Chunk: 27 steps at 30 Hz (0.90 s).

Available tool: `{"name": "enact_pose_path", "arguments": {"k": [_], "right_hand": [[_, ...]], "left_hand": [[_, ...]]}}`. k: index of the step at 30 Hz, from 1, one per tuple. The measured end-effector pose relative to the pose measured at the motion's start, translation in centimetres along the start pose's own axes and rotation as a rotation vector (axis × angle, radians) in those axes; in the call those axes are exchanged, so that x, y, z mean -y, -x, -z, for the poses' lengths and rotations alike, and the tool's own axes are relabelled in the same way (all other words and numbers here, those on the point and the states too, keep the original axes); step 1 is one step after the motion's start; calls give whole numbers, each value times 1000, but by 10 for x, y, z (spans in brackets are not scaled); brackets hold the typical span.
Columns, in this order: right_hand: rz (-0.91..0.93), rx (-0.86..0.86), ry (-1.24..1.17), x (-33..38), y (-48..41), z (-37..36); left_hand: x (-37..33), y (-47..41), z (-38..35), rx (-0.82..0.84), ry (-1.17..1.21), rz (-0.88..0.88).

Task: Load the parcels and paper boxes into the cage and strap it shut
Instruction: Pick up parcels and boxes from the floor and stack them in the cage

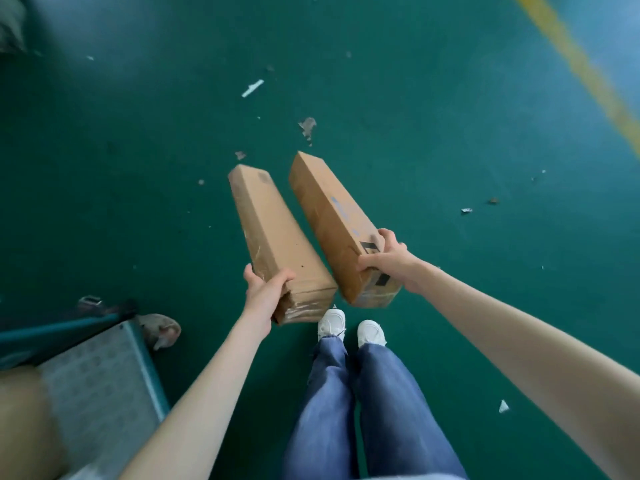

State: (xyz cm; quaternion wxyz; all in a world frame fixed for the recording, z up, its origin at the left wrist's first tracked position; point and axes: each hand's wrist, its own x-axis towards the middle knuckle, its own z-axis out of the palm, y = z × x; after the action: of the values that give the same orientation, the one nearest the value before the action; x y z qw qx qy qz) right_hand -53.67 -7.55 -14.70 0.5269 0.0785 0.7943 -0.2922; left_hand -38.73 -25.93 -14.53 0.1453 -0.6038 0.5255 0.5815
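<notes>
The scene is set on a dark green painted floor [138,168], which is lit unevenly: a paler, bluish sheen is seen toward the upper right. That corner is crossed by a slanting yellow line [581,67]. Litter is scattered over the paint: a white strip [252,88], a torn grey scrap [307,128], a small pale fragment [466,210] and a white triangular piece [503,406]. A crumpled pale wad [161,330] is seen at lower left, and a blurred grey shape [10,26] at the top left edge.
</notes>
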Motion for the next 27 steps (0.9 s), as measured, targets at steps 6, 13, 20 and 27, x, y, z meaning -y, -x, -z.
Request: {"name": "enact_pose_path", "arguments": {"k": [6,13,20,27], "right_hand": [[96,100,115,42,45,-16],[187,290,252,71,92,-41],[284,524,363,88,141,-81],[373,713,555,97,181,-143]], "left_hand": [[2,46,51,-101,200,56],[41,109,83,-177,429,65],[104,154,106,-284,757,22],[157,220,130,-473,1062,40]]}}
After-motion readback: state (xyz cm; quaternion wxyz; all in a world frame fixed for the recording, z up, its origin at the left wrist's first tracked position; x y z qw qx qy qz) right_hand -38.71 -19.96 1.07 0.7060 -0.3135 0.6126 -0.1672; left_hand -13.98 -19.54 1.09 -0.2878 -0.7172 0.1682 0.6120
